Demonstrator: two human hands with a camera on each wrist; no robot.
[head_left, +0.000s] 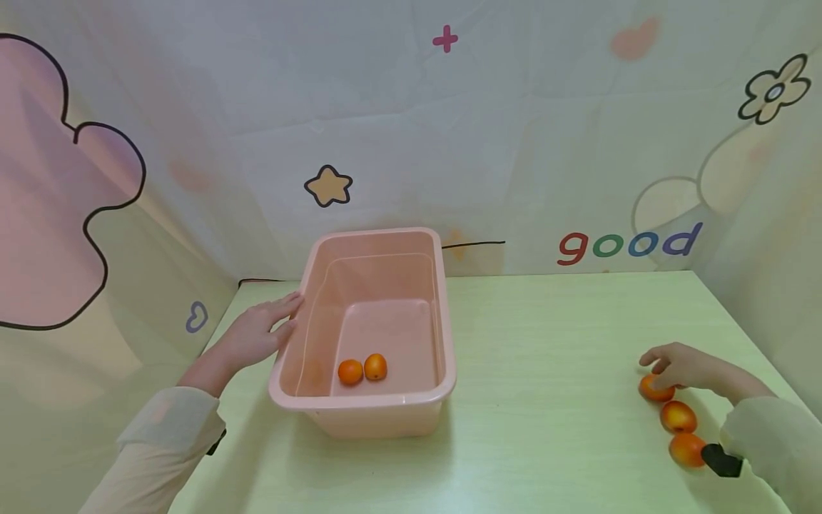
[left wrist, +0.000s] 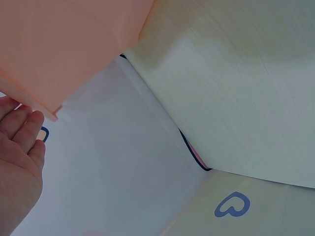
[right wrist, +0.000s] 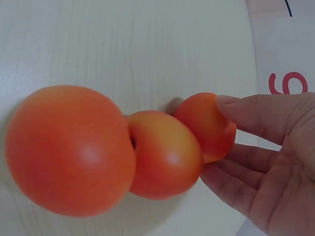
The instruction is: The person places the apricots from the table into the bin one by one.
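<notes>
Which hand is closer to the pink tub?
Left. The left hand touches the pink tub at its side wall; the right hand is far off, at the oranges on the table's right edge.

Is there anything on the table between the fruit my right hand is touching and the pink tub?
Nothing visible. The right hand touches the farthest fruit in a row of three; bare table lies between it and the pink tub. The left hand rests against the tub's far side.
</notes>
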